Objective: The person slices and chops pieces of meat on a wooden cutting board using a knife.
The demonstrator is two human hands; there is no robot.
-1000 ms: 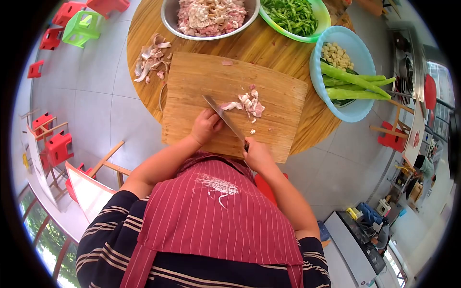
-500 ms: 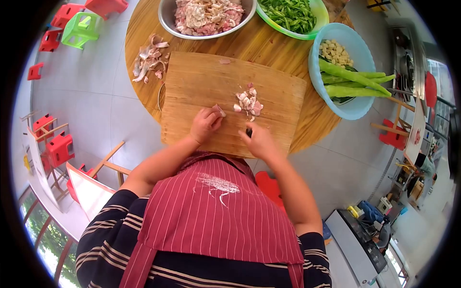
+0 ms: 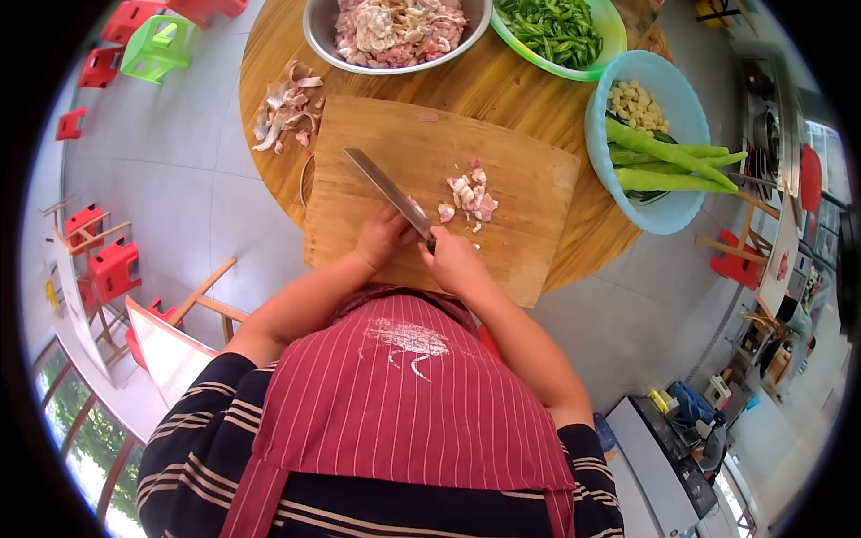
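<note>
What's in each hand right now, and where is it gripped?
The right hand holds the knife by its handle. The left hand is close beside the knife; whether it holds anything cannot be told.

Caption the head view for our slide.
Right hand holding a kitchen knife beside the left hand, chopped meat on a wooden cutting board.

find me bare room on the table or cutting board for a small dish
The cutting board looks bare right of the chopped meat; so does the wooden table between board and green bowl. Crowded: mid-board, with the left hand, right hand and kitchen knife; the table's left, with meat scraps; its far side, with the steel bowl.
</note>
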